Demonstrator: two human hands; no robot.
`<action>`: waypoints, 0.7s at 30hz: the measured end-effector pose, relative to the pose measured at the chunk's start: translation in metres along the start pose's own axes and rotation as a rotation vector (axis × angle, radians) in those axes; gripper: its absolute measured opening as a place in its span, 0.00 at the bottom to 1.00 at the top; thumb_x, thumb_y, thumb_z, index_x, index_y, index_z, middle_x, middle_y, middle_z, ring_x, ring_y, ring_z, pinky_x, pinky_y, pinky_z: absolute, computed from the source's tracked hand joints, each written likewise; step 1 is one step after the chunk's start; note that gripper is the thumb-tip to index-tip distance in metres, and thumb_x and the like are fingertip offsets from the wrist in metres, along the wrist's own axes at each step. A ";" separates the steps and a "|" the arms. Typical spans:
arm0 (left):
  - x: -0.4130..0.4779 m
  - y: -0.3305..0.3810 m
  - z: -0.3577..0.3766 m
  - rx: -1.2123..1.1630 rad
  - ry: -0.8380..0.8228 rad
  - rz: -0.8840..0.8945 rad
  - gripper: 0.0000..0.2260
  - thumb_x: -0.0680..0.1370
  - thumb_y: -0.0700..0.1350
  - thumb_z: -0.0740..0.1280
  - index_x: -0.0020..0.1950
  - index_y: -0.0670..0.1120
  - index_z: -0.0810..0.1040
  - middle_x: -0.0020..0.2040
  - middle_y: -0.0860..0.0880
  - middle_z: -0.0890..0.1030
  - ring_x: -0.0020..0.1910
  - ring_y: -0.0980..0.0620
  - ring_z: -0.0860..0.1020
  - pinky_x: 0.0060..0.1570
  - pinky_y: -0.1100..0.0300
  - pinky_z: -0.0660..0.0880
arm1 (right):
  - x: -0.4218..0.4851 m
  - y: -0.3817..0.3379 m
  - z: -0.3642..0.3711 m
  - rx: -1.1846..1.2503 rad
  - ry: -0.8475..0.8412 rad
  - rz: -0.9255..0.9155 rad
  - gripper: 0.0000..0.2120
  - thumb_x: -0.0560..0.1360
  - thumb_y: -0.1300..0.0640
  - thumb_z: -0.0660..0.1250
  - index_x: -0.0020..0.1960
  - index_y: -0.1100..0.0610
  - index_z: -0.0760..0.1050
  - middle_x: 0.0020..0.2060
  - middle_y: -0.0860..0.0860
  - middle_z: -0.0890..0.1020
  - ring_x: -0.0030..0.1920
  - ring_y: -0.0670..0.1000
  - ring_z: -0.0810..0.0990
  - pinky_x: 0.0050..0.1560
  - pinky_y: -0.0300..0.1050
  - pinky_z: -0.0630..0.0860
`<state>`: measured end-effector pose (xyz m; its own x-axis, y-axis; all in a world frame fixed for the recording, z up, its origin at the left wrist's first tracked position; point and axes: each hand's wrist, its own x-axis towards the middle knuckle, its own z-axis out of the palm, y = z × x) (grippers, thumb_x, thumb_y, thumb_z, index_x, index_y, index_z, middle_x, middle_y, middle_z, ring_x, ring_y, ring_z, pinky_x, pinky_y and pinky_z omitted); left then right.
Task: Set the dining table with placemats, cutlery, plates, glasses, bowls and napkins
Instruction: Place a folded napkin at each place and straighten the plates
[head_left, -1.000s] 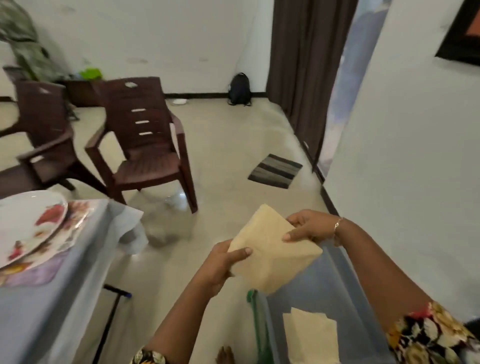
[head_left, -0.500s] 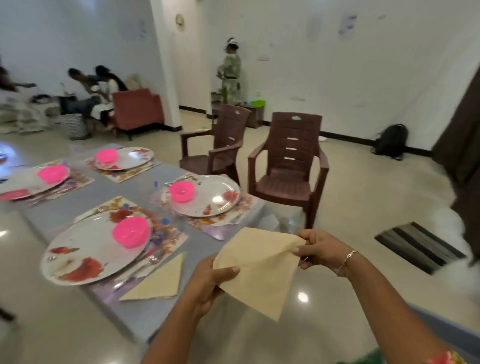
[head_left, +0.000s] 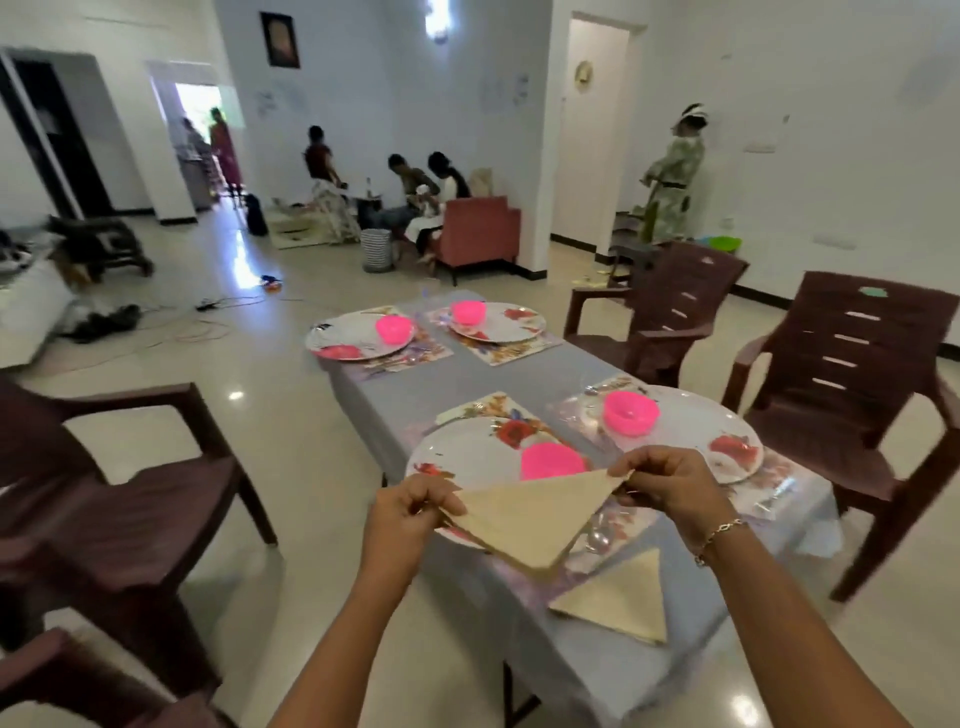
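We've got the folded napkin (head_left: 530, 514) up in the air, a triangle pointing down, our left hand (head_left: 410, 512) pinching one top corner and our right hand (head_left: 667, 486) pinching the other. It hangs over the near plate (head_left: 467, 454) with its pink bowl (head_left: 550, 460). A second napkin (head_left: 618, 597) lies flat on the table (head_left: 519, 379), near its front corner.

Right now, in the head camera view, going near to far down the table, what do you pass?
Flat folded napkin → held napkin between left hand and right hand → near-left pink bowl → near-right pink bowl → far-left pink bowl → far-right pink bowl.
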<state>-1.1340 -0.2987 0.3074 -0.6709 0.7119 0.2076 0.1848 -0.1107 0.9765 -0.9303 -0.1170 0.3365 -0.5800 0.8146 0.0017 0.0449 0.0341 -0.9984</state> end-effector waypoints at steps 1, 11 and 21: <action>0.005 -0.003 -0.012 0.019 0.029 0.022 0.25 0.66 0.20 0.61 0.27 0.49 0.81 0.34 0.54 0.82 0.40 0.56 0.80 0.43 0.61 0.78 | 0.006 0.000 0.014 -0.002 -0.009 -0.005 0.14 0.72 0.78 0.58 0.38 0.65 0.78 0.27 0.51 0.82 0.27 0.46 0.80 0.31 0.35 0.78; 0.060 -0.035 -0.095 0.092 0.234 0.033 0.17 0.70 0.24 0.62 0.37 0.45 0.79 0.35 0.49 0.81 0.39 0.50 0.80 0.41 0.60 0.79 | 0.098 -0.003 0.137 0.077 -0.086 -0.066 0.11 0.69 0.76 0.65 0.42 0.62 0.77 0.34 0.55 0.81 0.36 0.51 0.80 0.35 0.39 0.80; 0.183 -0.066 -0.125 0.282 0.421 -0.129 0.13 0.75 0.29 0.61 0.42 0.48 0.76 0.45 0.49 0.79 0.44 0.53 0.77 0.40 0.69 0.72 | 0.224 -0.015 0.222 -0.158 0.018 -0.296 0.12 0.70 0.71 0.67 0.40 0.55 0.79 0.36 0.50 0.81 0.39 0.47 0.79 0.42 0.38 0.77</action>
<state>-1.3588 -0.2482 0.2886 -0.9210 0.3605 0.1480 0.2286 0.1922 0.9544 -1.2419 -0.0635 0.3398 -0.5722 0.7660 0.2930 0.0028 0.3591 -0.9333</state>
